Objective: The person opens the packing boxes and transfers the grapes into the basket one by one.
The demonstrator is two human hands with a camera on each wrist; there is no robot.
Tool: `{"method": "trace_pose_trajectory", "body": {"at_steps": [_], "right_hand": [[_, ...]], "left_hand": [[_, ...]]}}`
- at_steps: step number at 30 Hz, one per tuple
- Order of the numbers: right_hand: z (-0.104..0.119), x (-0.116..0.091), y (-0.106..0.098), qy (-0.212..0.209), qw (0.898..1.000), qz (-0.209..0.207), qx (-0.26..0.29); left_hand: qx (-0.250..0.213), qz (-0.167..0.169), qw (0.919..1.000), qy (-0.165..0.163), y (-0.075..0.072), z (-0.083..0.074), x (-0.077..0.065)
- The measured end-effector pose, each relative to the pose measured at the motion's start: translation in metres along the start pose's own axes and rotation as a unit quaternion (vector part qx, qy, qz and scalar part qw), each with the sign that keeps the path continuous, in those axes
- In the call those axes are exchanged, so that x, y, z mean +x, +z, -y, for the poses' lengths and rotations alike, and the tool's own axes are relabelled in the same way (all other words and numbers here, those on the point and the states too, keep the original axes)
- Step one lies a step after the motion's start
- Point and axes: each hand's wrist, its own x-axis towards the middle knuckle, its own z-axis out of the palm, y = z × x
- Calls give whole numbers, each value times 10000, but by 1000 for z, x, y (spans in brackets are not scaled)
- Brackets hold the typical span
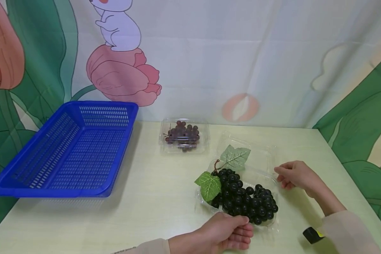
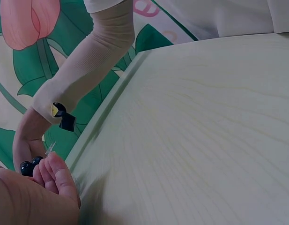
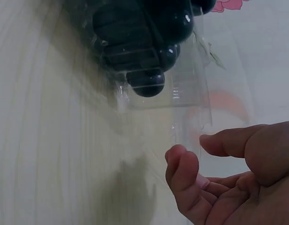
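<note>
A bunch of black grapes with a green leaf and a paler leaf lies in an opened clear plastic box. Its see-through lid is folded back behind. My left hand is at the box's front edge, thumb beside the lowest grapes, fingers loosely bent outside; the left wrist view shows its fingers fairly straight. By the box's right side is my right hand. In the right wrist view its thumb and fingertips stand apart near the plastic edge.
A blue basket stands on the left of the pale table. Towards the back, a closed clear box holds dark red grapes. A black and yellow object is by the right sleeve. A printed curtain hangs behind.
</note>
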Motion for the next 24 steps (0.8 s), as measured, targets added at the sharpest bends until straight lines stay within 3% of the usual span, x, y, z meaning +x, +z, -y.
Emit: {"method": "trace_pose_trajectory", "body": {"at_steps": [13, 24], "right_hand": [[13, -31, 6, -136, 9994, -13, -307], [24, -55, 12, -7, 9983, -93, -582]], "left_hand": [[9, 16, 10000, -1, 1, -1, 0], [14, 6, 10000, -42, 0, -2, -1]]}}
